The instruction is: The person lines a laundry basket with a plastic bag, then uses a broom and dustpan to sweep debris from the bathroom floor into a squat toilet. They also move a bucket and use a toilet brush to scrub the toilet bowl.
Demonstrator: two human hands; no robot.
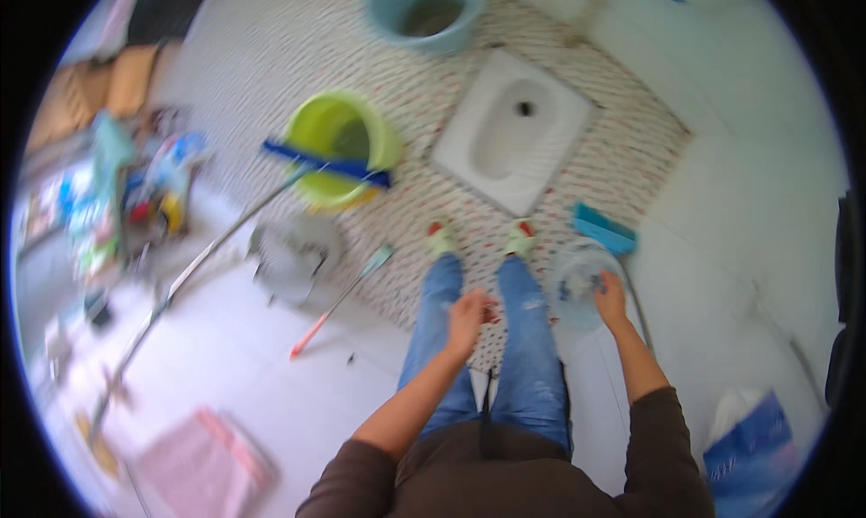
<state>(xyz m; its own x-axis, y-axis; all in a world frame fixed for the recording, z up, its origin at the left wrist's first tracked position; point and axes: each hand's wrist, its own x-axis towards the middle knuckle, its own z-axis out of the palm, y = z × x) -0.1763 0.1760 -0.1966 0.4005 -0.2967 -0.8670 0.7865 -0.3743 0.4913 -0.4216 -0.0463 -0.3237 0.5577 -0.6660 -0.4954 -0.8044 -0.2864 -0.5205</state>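
My left hand (468, 320) hangs in front of my knees with its fingers curled. Blur hides whether anything is in it. On the other side, my right hand (611, 297) is over the edge of a pale, translucent waste bin (580, 315). Something small and dark blue shows at its fingertips, but I cannot tell if it is held or lies in the bin. Whitish contents fill the bin's middle. Beyond my feet, a white squat toilet (517, 129) is set into the pebble-patterned floor.
A blue-headed floor squeegee (325, 166) lies across a lime-green bucket (338, 126). Nearby are a grey container (298, 254), a pink-handled brush (342, 295), a blue broom head (602, 228), and a light-blue bucket (426, 11). Pink cloth (206, 464) lies left, a blue package (751, 450) right.
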